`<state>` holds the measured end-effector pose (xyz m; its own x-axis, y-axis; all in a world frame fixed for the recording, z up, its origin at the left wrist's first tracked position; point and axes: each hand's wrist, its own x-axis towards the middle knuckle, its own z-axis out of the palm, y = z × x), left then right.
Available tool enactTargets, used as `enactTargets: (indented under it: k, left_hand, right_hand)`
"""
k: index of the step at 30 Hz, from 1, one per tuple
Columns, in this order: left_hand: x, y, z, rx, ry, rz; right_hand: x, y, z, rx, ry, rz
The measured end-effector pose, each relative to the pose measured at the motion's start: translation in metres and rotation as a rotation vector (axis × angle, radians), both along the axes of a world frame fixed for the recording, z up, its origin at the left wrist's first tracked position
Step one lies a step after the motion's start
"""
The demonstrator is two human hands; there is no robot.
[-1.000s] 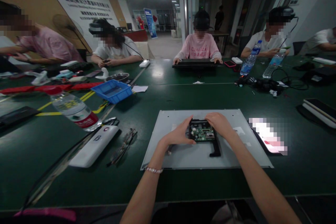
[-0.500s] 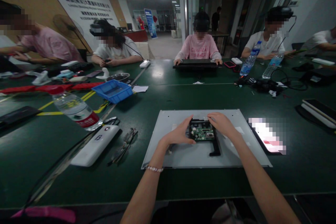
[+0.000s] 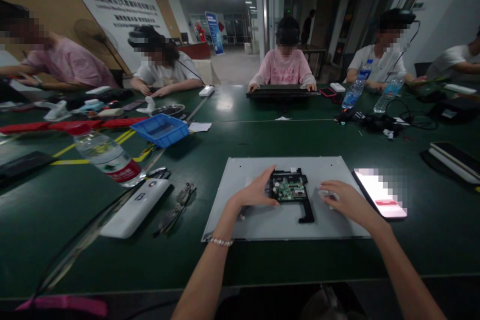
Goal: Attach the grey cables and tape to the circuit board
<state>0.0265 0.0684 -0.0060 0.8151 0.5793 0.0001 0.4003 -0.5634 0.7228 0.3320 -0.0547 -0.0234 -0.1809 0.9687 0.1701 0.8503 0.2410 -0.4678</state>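
Observation:
A green circuit board (image 3: 288, 191) sits in a black plastic frame (image 3: 308, 210) on a pale grey flat panel (image 3: 258, 227). My left hand (image 3: 257, 191) grips the frame's left side, fingers at its upper corner and thumb near the lower one. To the right of the frame, apart from it, my right hand (image 3: 345, 200) is low over the panel. Its fingers are bent with a gap between them, and nothing that it holds can be made out. The panel surface under that palm is hidden.
A lit phone (image 3: 386, 200) lies right of the panel. To the left are a white power bank (image 3: 138, 207), eyeglasses (image 3: 176, 210) and a tilted water bottle (image 3: 108, 157). A blue bin (image 3: 163, 131) stands farther back. Several people sit around the green table (image 3: 240, 265).
My right hand has left the frame's upper right corner and moved right and down over the panel. My left hand and the board stay in place.

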Motion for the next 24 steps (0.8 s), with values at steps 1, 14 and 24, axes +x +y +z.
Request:
enactTargets:
  k: [1, 14, 24]
  left_hand:
    - [0.000, 0.000, 0.001, 0.001, 0.002, -0.001]
    - [0.001, -0.001, 0.001, -0.004, -0.010, -0.001]
    - [0.002, 0.000, -0.003, 0.008, -0.025, 0.002]
  right_hand:
    - [0.001, -0.003, -0.001, -0.002, -0.013, 0.023]
    - [-0.026, -0.002, -0.006, 0.196, -0.196, -0.158]
    - [-0.069, -0.007, -0.008, 0.132, -0.218, -0.287]
